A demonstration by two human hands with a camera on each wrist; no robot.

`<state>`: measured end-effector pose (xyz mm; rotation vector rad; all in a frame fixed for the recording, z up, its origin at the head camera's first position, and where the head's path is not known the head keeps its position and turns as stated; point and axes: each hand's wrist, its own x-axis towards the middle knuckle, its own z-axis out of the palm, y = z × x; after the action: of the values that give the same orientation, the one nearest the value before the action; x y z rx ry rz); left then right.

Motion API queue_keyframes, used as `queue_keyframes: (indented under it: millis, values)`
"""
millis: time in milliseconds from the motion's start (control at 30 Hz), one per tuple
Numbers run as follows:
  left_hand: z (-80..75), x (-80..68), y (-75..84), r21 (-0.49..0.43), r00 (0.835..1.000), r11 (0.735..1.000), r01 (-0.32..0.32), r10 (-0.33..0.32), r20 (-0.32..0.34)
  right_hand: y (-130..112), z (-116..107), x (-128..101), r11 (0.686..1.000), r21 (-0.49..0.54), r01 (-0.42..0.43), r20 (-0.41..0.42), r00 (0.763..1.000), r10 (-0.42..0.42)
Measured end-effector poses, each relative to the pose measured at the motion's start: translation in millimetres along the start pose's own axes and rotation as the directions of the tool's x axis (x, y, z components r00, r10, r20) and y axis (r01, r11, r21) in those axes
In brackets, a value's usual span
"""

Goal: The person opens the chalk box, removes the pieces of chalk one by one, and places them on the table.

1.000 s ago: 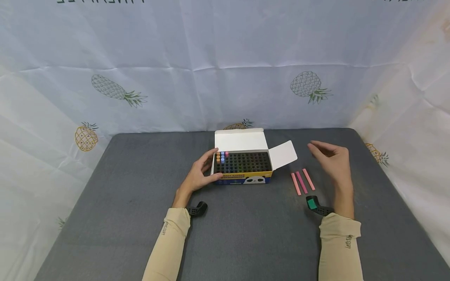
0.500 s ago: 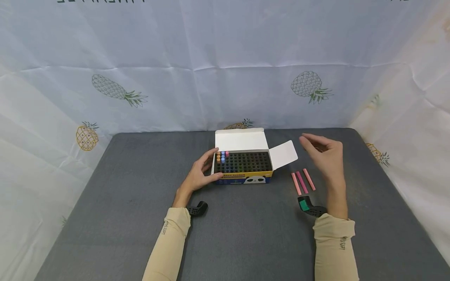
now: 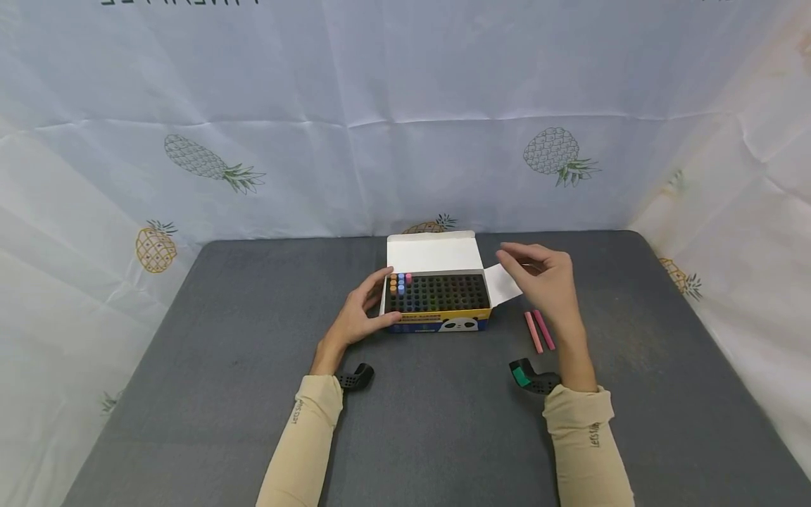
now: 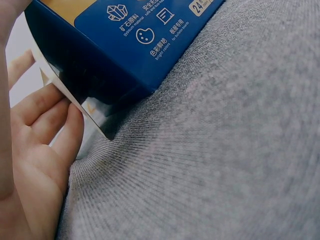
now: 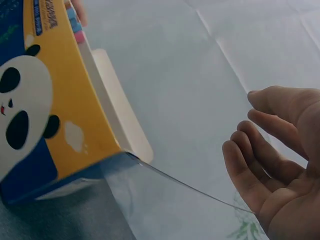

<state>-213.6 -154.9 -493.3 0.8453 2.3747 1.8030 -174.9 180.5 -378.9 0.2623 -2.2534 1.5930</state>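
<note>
A blue and yellow chalk box (image 3: 426, 323) with a panda print stands with its lid raised; its dark, holed insert bears orange, blue and pink chalk sticks (image 3: 400, 284) at the left end. My left hand (image 3: 357, 317) grips that end, thumb along the front, fingers against a white flap (image 4: 57, 82) in the left wrist view. Over the right side flap (image 3: 502, 285) hovers my right hand (image 3: 538, 278), fingers loosely curled. In the right wrist view no chalk shows among its fingers (image 5: 245, 160). Two pink chalk sticks (image 3: 538, 331) lie below that hand.
A dark grey cloth-covered table (image 3: 437, 422) bears everything. A white curtain with pineapple prints (image 3: 355, 169) hangs behind its far edge and at both sides. The raised white lid (image 3: 434, 252) stands at the back of the box.
My right hand has moved left from the table's right side to the box's right flap. It now covers the spot of the rightmost chalk stick. The left hand and box stay put.
</note>
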Motion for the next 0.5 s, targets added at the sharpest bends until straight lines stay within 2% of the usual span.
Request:
queue_keyframes:
  millis: [233,500]
  values:
    - [2.4,-1.2,-2.7,0.014,1.000,1.000,0.007,-0.007,0.004,-2,10,-3,0.993,-0.113,0.028,0.025,0.999,-0.025]
    - [1.2,-0.3,-1.4,0.012,1.000,1.000,-0.009,0.009,-0.006,-6,25,3,0.995,-0.082,0.050,0.067,0.997,-0.044]
